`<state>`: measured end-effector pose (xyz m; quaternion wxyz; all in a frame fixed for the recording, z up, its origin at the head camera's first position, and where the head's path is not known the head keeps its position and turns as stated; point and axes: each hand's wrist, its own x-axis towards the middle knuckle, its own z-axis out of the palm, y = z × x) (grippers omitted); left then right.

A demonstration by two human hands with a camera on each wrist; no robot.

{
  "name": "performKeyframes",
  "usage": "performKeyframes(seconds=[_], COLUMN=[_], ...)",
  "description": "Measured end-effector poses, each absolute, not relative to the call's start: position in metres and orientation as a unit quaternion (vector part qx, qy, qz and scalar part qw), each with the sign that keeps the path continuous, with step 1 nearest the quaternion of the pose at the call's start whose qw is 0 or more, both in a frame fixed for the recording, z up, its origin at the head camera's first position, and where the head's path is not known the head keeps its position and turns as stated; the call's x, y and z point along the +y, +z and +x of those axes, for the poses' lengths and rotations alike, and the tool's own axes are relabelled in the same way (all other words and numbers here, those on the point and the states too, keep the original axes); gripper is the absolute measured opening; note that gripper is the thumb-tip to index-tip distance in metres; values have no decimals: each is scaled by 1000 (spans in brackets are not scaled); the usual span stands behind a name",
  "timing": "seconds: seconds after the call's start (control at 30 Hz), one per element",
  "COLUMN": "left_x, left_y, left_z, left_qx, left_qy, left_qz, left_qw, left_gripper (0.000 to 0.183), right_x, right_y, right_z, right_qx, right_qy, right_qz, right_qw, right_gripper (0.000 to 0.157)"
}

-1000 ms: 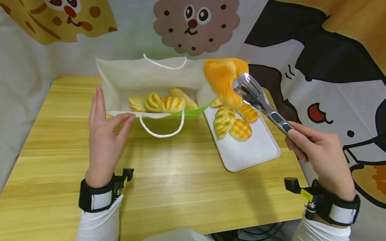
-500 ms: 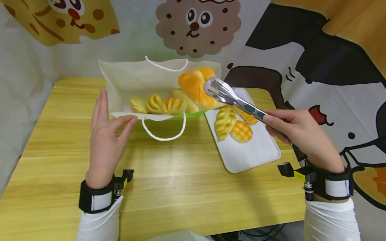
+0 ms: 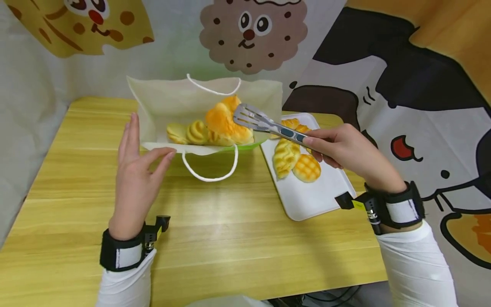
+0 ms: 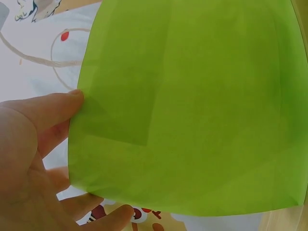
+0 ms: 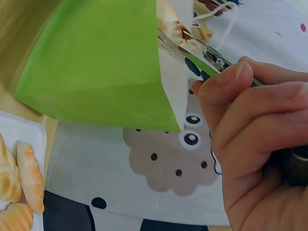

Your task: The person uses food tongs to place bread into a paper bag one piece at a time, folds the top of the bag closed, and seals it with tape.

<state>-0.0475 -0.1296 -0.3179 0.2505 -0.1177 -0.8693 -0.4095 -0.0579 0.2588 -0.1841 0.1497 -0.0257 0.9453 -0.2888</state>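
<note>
My left hand (image 3: 134, 175) pinches the near left rim of a paper bag (image 3: 165, 91) between thumb and index finger, the other fingers raised along its side. The bag is pale inside and green (image 4: 192, 106) outside, its mouth facing me. In my right hand (image 3: 341, 147) are metal food tongs (image 3: 276, 128), which hold a large golden bread (image 3: 226, 121) within the bag's mouth. This bread partly hides the breads lying inside, among them a twisted roll (image 3: 197, 133). Whether it touches them, I cannot tell. The right wrist view shows the right fingers curled round the tongs.
Right of the bag, a white tray (image 3: 322, 192) carries several breads, including a braided bread (image 3: 285, 157) and a grid-topped bun (image 3: 307, 167). A white rope handle (image 3: 211, 179) droops over the bag's near side. A printed cloth (image 3: 253, 38) hangs behind the wooden table (image 3: 215, 251).
My right hand has carried the bread in the tongs leftward and down, from above the tray into the bag's mouth. The left hand keeps its pinch on the rim.
</note>
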Motion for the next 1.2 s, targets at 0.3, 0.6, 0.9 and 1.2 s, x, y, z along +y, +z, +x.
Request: performKeyframes(seconds=[0.3, 0.6, 0.9, 1.2], left_x=[-128, -128, -129, -128], left_y=[-319, -321, -321, -320], left_z=[-46, -45, -44, -44], left_qx=[-871, -871, -869, -868], left_qy=[-412, -408, -409, -409], left_qz=[-119, -122, -121, -123], left_qw=[239, 246, 251, 255], left_gripper=[15, 16, 17, 17], right_x=[235, 225, 217, 224], right_y=[-186, -192, -194, -187], right_z=[-88, -100, -100, -93], right_qx=[956, 965, 976, 980], right_qy=[-238, -206, -160, -161], right_qz=[-65, -54, -95, -71], right_qw=[157, 153, 110, 90], right_gripper=[34, 31, 27, 38])
